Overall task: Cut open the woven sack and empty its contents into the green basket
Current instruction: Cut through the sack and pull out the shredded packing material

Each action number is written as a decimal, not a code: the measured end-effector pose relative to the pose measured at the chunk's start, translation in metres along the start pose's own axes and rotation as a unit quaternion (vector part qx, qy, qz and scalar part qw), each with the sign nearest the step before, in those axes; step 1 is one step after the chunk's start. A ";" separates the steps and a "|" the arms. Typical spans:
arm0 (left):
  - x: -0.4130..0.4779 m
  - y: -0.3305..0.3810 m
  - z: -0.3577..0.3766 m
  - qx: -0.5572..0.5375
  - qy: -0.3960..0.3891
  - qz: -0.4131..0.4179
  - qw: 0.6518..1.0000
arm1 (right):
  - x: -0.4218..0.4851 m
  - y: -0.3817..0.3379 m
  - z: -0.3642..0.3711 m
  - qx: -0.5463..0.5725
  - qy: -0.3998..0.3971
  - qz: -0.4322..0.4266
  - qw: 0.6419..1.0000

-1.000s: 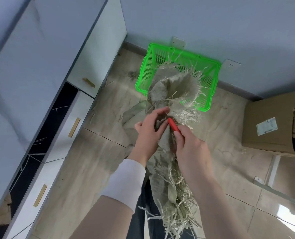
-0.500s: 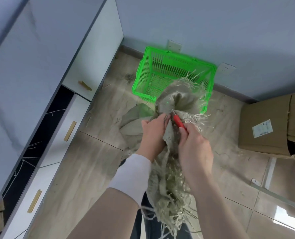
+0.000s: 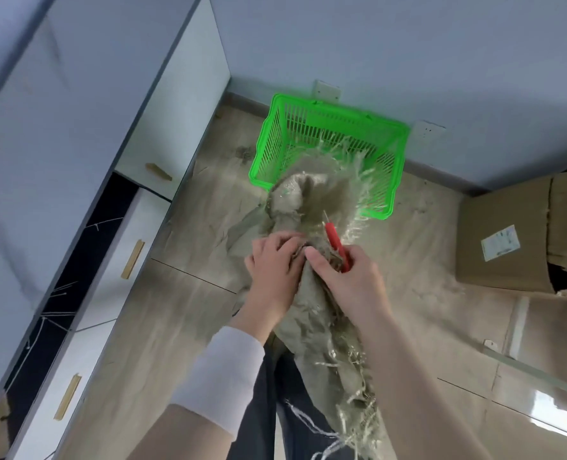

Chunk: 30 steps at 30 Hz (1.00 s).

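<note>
1. Left hand (image 3: pixel 275 265), frame centre: fingers curled, gripping a bunched fold of the woven sack (image 3: pixel 312 200). A white wristband (image 3: pixel 222 370) sits on that forearm.
2. Right hand (image 3: pixel 348 280), just right of the left: closed round a red-handled cutter (image 3: pixel 337 242), thumb pressed on the sack cloth.
3. The cutter tip points toward the top of the frame and lies against the sack.
4. The sack's frayed upper end overlaps the near side of the green basket (image 3: pixel 267 144), upper centre. The rest trails to the bottom centre.
5. Basket contents: cannot tell.
6. Cardboard box (image 3: pixel 507 234) on the floor, right edge.

Left hand (image 3: pixel 275 263): sack (image 3: pixel 312 200); right hand (image 3: pixel 351 280): cutter (image 3: pixel 336 242)
</note>
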<state>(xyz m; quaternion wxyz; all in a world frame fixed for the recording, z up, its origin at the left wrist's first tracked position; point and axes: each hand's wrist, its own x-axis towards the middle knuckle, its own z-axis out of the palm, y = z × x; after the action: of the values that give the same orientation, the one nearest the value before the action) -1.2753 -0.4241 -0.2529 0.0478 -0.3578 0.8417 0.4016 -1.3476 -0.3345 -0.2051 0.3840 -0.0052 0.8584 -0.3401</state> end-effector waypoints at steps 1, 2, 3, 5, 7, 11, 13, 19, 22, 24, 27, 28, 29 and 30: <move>-0.004 -0.001 0.000 0.017 0.017 -0.004 1.000 | 0.001 0.003 0.007 0.037 0.017 0.000 0.999; -0.009 0.004 -0.002 0.018 0.050 -0.020 0.998 | 0.003 0.006 0.012 0.068 0.036 0.001 0.997; -0.015 0.006 0.000 0.004 0.094 -0.060 0.994 | 0.004 0.007 0.016 0.091 0.048 0.004 0.995; -0.025 0.016 -0.002 -0.109 0.170 -0.233 0.951 | 0.005 0.009 0.020 0.120 0.051 0.013 0.991; -0.027 0.019 -0.002 -0.329 0.145 -0.379 0.853 | 0.005 0.009 0.022 0.132 0.036 0.009 0.991; -0.027 0.013 0.003 -0.547 0.012 -0.356 0.758 | 0.007 0.011 0.020 0.110 0.044 -0.007 0.993; -0.021 0.002 -0.010 -0.564 0.065 -0.360 0.740 | 0.020 0.018 0.009 0.143 0.118 0.018 0.982; -0.007 -0.015 -0.055 -0.604 0.103 -0.357 0.705 | 0.045 0.029 -0.018 0.240 0.135 0.076 0.958; -0.016 -0.008 -0.054 -0.542 0.059 -0.370 0.752 | 0.042 0.023 -0.011 0.231 0.099 0.054 0.966; -0.030 0.003 -0.044 -0.489 0.023 -0.387 0.782 | 0.038 0.020 -0.004 0.217 0.095 0.042 0.971; -0.047 0.020 -0.029 -0.427 0.003 -0.393 0.814 | 0.031 0.014 0.001 0.237 0.061 0.029 0.969; -0.048 0.021 -0.023 -0.394 0.008 -0.388 0.833 | 0.027 0.010 0.002 0.255 0.043 0.020 0.966; -0.049 0.021 -0.017 -0.359 0.000 -0.370 0.857 | 0.021 0.007 0.002 0.258 0.031 0.019 0.965; -0.049 0.021 -0.014 -0.333 -0.001 -0.353 0.874 | 0.014 0.005 0.002 0.246 0.037 0.025 0.968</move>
<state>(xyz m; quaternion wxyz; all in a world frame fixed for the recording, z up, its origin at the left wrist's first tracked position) -1.2497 -0.3974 -0.2117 0.0654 -0.6256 0.4755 0.6150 -1.3546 -0.3356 -0.2180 0.3501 0.1230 0.7616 -0.5313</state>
